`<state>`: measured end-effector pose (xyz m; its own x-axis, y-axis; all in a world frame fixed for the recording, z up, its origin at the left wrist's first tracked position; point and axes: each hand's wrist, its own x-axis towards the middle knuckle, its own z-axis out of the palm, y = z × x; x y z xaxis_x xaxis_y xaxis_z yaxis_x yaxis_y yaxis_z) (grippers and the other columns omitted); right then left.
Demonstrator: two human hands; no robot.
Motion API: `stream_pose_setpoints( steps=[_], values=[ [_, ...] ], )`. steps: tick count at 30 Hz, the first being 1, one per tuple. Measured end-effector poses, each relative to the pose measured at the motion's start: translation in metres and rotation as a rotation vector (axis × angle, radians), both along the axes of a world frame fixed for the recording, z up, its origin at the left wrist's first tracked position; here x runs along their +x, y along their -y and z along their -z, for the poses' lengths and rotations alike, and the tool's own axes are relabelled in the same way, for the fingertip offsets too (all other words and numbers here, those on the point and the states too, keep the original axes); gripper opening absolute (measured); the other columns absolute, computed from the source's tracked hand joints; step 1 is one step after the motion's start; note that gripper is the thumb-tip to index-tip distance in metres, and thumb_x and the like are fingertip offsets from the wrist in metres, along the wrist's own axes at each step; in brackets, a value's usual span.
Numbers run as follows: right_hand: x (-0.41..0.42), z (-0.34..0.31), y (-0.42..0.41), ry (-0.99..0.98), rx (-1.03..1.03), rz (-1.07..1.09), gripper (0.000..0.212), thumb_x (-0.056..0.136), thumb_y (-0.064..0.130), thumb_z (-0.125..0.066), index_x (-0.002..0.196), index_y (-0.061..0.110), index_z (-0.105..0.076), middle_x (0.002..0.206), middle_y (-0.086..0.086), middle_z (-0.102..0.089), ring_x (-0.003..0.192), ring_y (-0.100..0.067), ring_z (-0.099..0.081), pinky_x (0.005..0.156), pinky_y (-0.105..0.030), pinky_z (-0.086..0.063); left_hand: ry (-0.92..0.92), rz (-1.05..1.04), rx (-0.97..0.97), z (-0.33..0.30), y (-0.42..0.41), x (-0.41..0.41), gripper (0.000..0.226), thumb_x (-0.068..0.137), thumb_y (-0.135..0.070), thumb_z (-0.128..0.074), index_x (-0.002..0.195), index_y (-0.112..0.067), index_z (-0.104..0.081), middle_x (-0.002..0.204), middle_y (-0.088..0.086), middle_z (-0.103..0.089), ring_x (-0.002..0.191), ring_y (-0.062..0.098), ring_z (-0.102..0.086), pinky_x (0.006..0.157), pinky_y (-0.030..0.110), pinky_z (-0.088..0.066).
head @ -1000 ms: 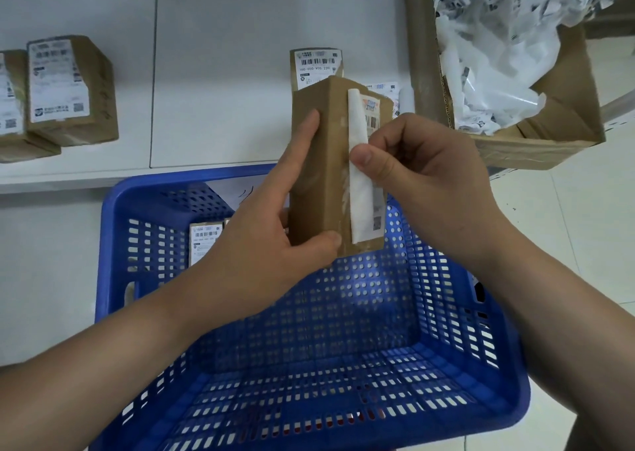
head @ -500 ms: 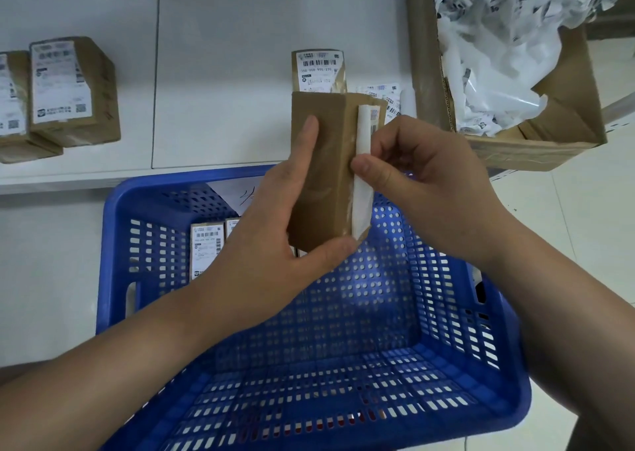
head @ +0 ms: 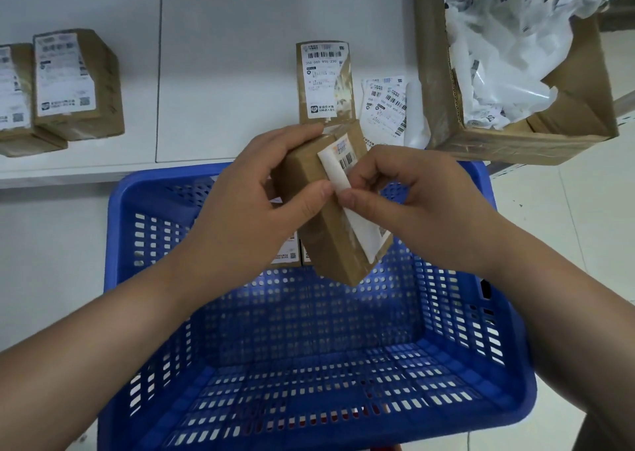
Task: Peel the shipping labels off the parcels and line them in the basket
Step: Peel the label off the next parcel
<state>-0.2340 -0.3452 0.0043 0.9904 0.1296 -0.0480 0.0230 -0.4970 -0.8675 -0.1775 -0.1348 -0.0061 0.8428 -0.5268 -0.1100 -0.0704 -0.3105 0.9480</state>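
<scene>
My left hand (head: 247, 206) grips a small brown parcel (head: 330, 244), held tilted above the far end of the blue basket (head: 494, 347). A white shipping label (head: 338, 169) is partly lifted off the parcel's right face, its upper part folded over. My right hand (head: 412, 206) pinches that loose label edge between thumb and fingers. Labelled parcels (head: 290, 253) stand against the basket's far wall, mostly hidden behind my hands and the held parcel.
On the white shelf (head: 220, 83) stand a labelled parcel (head: 324, 83) straight ahead and two more labelled parcels (head: 72, 83) at the left. Loose labels (head: 385, 107) lie beside a cardboard box (head: 515, 141) full of crumpled label waste at the right.
The parcel has tilted from upright to slanting, its bottom swung right. My left hand shifted its grip towards the parcel's top. My right hand's pinch moved lower, and more label has come off.
</scene>
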Motion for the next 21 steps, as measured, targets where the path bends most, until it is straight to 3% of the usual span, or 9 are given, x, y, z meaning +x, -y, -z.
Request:
stream_pose_setpoints(
  steps=[3, 8, 11, 14, 17, 21],
  values=[
    [0.000, -0.005, 0.000, -0.005, 0.033, 0.034, 0.010, 0.094, 0.017, -0.072, 0.087, 0.012, -0.067, 0.080, 0.003, -0.067, 0.077, -0.015, -0.061, 0.073, -0.023, -0.050, -0.033, -0.024, -0.019, -0.002, -0.001, 0.003, 0.044, 0.099, -0.023, -0.068, 0.133, -0.047, -0.054, 0.130, -0.023, -0.058, 0.119, 0.011, -0.064, 0.090, 0.024, -0.059],
    [0.000, -0.009, -0.001, 0.036, 0.072, 0.101, 0.011, 0.093, 0.019, -0.073, 0.085, 0.020, -0.066, 0.083, 0.004, -0.068, 0.077, -0.012, -0.062, 0.075, -0.018, -0.048, -0.080, -0.084, -0.076, -0.007, 0.001, 0.006, 0.039, 0.099, -0.023, -0.065, 0.132, -0.043, -0.057, 0.121, -0.018, -0.065, 0.108, 0.015, -0.070, 0.083, 0.025, -0.062],
    [0.000, -0.008, -0.001, 0.028, 0.038, 0.098, 0.008, 0.091, 0.027, -0.072, 0.090, 0.020, -0.068, 0.086, 0.007, -0.069, 0.082, -0.011, -0.064, 0.077, -0.015, -0.048, -0.023, -0.067, -0.045, -0.003, 0.000, 0.004, 0.040, 0.100, -0.032, -0.065, 0.136, -0.044, -0.054, 0.128, -0.018, -0.062, 0.115, 0.014, -0.067, 0.088, 0.026, -0.061],
    [0.000, -0.006, 0.000, -0.049, 0.054, 0.058, 0.022, 0.089, 0.036, -0.067, 0.099, 0.017, -0.071, 0.092, 0.008, -0.071, 0.089, -0.010, -0.066, 0.081, -0.017, -0.049, 0.084, -0.037, -0.002, -0.001, 0.000, 0.002, 0.046, 0.097, -0.033, -0.061, 0.139, -0.046, -0.048, 0.133, -0.023, -0.055, 0.121, 0.005, -0.059, 0.088, 0.015, -0.055],
    [0.001, -0.007, 0.001, -0.098, 0.139, 0.024, 0.023, 0.089, 0.036, -0.066, 0.107, 0.024, -0.070, 0.097, 0.009, -0.073, 0.094, -0.007, -0.067, 0.085, -0.018, -0.050, 0.171, -0.009, 0.015, 0.000, 0.000, 0.002, 0.047, 0.098, -0.030, -0.060, 0.137, -0.052, -0.044, 0.134, -0.030, -0.049, 0.127, 0.000, -0.053, 0.088, 0.011, -0.051],
    [0.000, -0.007, -0.005, -0.033, 0.129, 0.081, 0.020, 0.088, 0.036, -0.069, 0.103, 0.022, -0.071, 0.095, 0.006, -0.072, 0.091, -0.011, -0.067, 0.083, -0.021, -0.053, 0.242, 0.035, 0.047, 0.005, 0.000, 0.000, 0.050, 0.099, -0.027, -0.062, 0.145, -0.040, -0.048, 0.142, -0.023, -0.049, 0.134, 0.004, -0.049, 0.094, 0.018, -0.054]
  ],
)
